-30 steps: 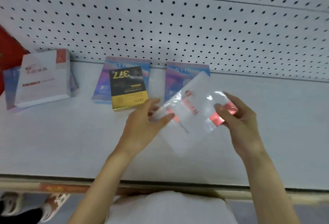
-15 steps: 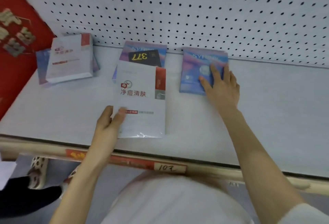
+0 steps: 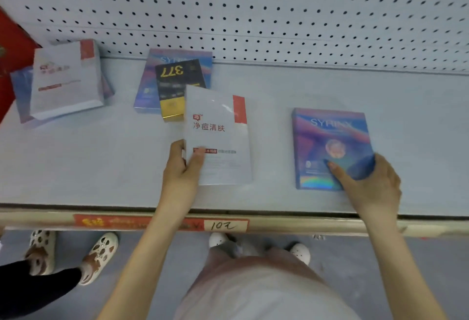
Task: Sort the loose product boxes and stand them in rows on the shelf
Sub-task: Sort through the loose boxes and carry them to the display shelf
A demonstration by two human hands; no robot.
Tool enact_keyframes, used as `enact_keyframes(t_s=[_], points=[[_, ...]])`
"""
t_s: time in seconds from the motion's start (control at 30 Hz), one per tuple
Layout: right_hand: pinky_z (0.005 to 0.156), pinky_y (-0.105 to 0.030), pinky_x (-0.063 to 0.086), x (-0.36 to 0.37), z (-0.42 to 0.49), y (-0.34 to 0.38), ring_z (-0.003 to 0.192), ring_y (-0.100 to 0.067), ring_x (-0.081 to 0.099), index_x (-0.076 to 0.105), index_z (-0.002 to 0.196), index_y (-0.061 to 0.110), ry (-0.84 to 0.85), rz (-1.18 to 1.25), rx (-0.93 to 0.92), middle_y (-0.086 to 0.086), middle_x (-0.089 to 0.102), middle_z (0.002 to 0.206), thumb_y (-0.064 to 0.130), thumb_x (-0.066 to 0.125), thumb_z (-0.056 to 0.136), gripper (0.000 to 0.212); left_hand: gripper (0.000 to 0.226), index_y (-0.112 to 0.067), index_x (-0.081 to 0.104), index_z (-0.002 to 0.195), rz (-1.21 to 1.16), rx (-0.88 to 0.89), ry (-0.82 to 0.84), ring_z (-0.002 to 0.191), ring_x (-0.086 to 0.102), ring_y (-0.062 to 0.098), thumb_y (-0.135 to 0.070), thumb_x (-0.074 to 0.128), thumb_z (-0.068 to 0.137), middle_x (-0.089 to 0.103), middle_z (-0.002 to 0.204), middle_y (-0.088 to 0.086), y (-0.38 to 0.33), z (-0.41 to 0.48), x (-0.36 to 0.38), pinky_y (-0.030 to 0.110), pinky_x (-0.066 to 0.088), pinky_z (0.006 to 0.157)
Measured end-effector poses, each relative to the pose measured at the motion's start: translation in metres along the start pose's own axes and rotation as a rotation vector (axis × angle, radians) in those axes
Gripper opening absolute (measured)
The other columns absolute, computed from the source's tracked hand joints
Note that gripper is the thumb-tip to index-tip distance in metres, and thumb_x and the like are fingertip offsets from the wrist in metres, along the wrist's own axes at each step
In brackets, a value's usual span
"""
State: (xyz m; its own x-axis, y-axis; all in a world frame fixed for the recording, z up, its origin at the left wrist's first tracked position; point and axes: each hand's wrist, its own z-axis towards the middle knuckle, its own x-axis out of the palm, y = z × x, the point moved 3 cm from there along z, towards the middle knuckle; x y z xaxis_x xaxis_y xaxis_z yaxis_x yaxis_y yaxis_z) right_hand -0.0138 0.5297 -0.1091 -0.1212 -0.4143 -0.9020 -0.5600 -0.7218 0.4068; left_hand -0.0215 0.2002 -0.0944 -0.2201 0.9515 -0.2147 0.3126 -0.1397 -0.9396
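Box marked SYRINX (image 3: 330, 139) in right hand (image 3: 373, 187), 净痘清肤 box (image 3: 219, 139) in left hand (image 3: 180, 171)

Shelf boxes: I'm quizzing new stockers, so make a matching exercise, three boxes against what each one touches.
Boxes
1. black 377 box
2. centre white box
3. front SYRINX box

States
A. gripped by the right hand
B. lying on a purple box
C. gripped by the left hand

Pairs: 1-B, 2-C, 3-A.
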Motion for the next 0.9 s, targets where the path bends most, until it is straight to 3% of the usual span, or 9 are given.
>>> enact_keyframes(t_s=[0.13, 0.23, 0.33, 0.4, 0.53, 0.7, 0.8, 0.9], points=[[0.103, -0.042, 0.039, -0.003, -0.007, 0.004, 0.124, -0.03, 0.047, 0.047, 0.133, 0.005, 0.009, 0.25, 0.046, -0.011, 0.053, 0.132, 0.048, 0.08, 0.069, 0.084, 0.018, -0.023, 0.048, 0.115, 0.076, -0.113, 0.205, 0.104, 0.06, 0.015, -0.028, 0.047, 0.098, 0.062, 0.108, -0.009, 0.004, 0.007, 0.048, 0.032, 0.048, 0.09], [0.086, -0.024, 0.048, -0.005, -0.017, 0.005, 0.099, -0.012, 0.058, 0.052, 0.12, 0.014, -0.013, 0.585, 0.079, 0.006, 0.061, 0.107, 0.025, 0.08, 0.076, 0.053, 0.018, -0.024, 0.048, 0.116, 0.065, -0.118, 0.228, 0.104, 0.06, 0.013, -0.026, 0.047, 0.099, 0.061, 0.107, -0.013, 0.009, 0.003, 0.06, 0.029, 0.046, 0.089], [0.079, -0.022, 0.053, -0.017, -0.022, 0.006, 0.093, -0.016, 0.065, 0.055, 0.113, 0.018, 0.012, 0.921, 0.104, 0.0, 0.067, 0.1, 0.007, 0.073, 0.082, 0.038, 0.021, -0.021, 0.05, 0.119, 0.025, -0.122, 0.205, 0.104, 0.059, 0.008, -0.024, 0.048, 0.098, 0.062, 0.115, -0.008, 0.007, -0.003, 0.055, 0.026, 0.045, 0.088], [0.077, -0.029, 0.056, -0.027, -0.024, 0.006, 0.087, -0.018, 0.069, 0.055, 0.114, 0.023, 0.124, 1.07, 0.135, -0.006, 0.071, 0.096, 0.006, 0.068, 0.085, 0.037, 0.025, -0.019, 0.051, 0.122, 0.017, -0.091, 0.178, 0.106, 0.061, 0.008, -0.025, 0.049, 0.097, 0.063, 0.118, -0.007, 0.001, -0.012, 0.056, 0.026, 0.048, 0.09], [0.079, -0.03, 0.054, -0.052, -0.013, -0.033, 0.084, -0.015, 0.069, 0.056, 0.12, 0.023, 0.193, 1.178, 0.195, 0.001, 0.074, 0.087, 0.007, 0.065, 0.088, 0.037, 0.02, -0.017, 0.055, 0.116, -0.085, -0.043, 0.132, 0.091, 0.067, 0.002, -0.02, 0.048, 0.097, 0.069, 0.107, -0.008, -0.015, -0.051, 0.09, 0.015, 0.053, 0.073], [0.072, -0.019, 0.057, -0.105, 0.027, -0.145, 0.086, -0.009, 0.07, 0.057, 0.129, 0.008, 0.262, 1.425, 0.322, -0.004, 0.071, 0.111, 0.006, 0.058, 0.09, 0.039, 0.017, -0.021, 0.058, 0.111, -0.2, -0.065, 0.086, 0.093, 0.068, 0.008, -0.025, 0.048, 0.098, 0.072, 0.103, -0.007, -0.027, -0.111, 0.183, 0.026, 0.052, 0.081], [0.076, -0.021, 0.057, -0.15, 0.051, -0.226, 0.093, -0.011, 0.07, 0.061, 0.122, 0.008, 0.298, 1.551, 0.36, -0.002, 0.072, 0.111, 0.008, 0.056, 0.089, 0.033, 0.021, -0.021, 0.059, 0.11, -0.256, -0.087, 0.086, 0.095, 0.069, 0.013, -0.031, 0.046, 0.098, 0.072, 0.103, -0.005, -0.034, -0.15, 0.26, 0.031, 0.052, 0.081], [0.073, -0.024, 0.059, -0.198, 0.061, -0.305, 0.085, -0.011, 0.072, 0.065, 0.109, 0.008, 0.283, 1.644, 0.43, -0.003, 0.074, 0.102, 0.012, 0.059, 0.078, 0.032, 0.022, -0.021, 0.059, 0.109, -0.324, -0.132, 0.175, 0.096, 0.067, 0.019, -0.033, 0.044, 0.099, 0.072, 0.103, -0.003, -0.043, -0.185, 0.347, 0.039, 0.053, 0.08]])
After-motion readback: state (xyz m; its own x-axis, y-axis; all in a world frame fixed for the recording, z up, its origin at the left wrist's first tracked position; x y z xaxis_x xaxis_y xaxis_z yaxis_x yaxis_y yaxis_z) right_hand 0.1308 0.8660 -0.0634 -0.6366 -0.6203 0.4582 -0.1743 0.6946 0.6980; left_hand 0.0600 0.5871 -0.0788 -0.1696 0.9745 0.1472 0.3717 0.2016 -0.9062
